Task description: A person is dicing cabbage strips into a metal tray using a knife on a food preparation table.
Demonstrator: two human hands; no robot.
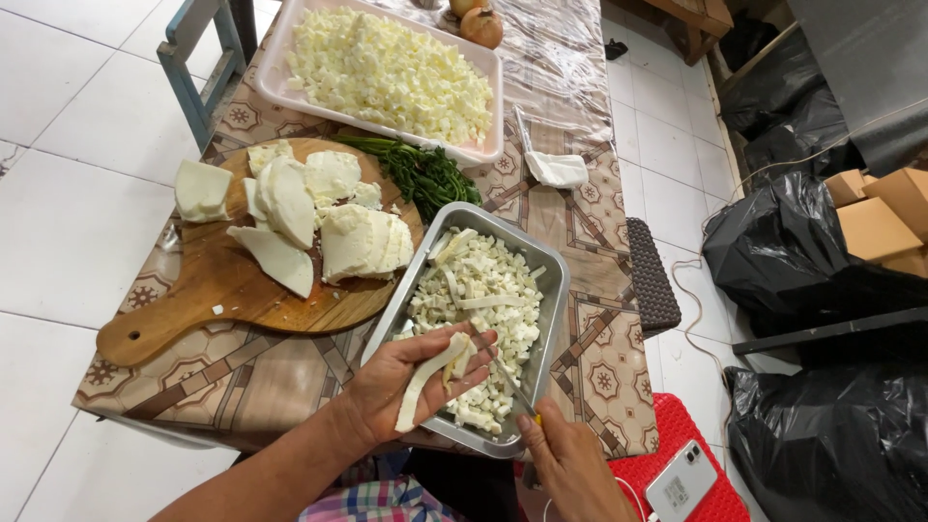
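White cheese strips (432,375) lie across my left hand (411,382), palm up with the fingers curled loosely under them, right above the near end of the metal tray (553,290). My right hand (570,464) sits just beside the tray's near corner, closed around the handle of a knife (503,372) whose blade reaches up to the strips. I use the tray as my landmark: it is filled with small cheese cubes (483,290). To its right, at the near edge, a phone (681,480) rests on a red stool (667,435). Left of the tray lies a round wooden board (242,300) carrying thick cheese slices (319,217). Just beyond the tray I see green herbs (420,174), and past those a white tray (290,87) heaped with more diced cheese. Farthest from it sit two onions (478,21).
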